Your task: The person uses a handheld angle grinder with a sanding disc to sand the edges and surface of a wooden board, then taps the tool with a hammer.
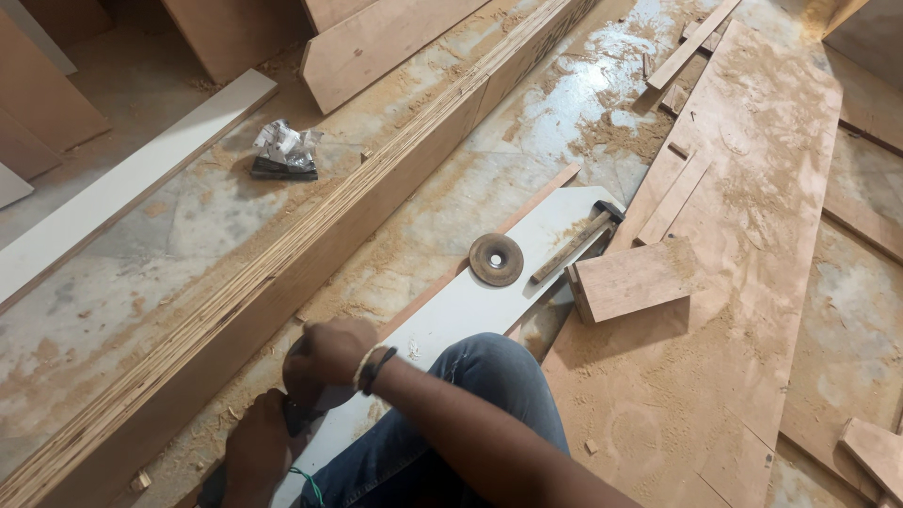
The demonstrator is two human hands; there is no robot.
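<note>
I sit on the floor with one knee in blue jeans (470, 376) over a white laminated board (461, 306). My right hand (324, 357), with bands on its wrist, is closed in a fist over a small dark tool (299, 414) at the board's near end. My left hand (256, 447) grips the same dark tool from below; most of the tool is hidden between the hands. A round brown grinding disc (496, 260) lies on the board beyond my hands. A wooden-handled hammer (574, 245) rests just past it.
A long stack of plywood strips (310, 240) runs diagonally along my left. A wood block (632, 279) and a large sawdust-covered plywood sheet (752, 235) lie to the right. A white plank (122, 188) and crumpled paper on a dark pad (285, 152) lie far left.
</note>
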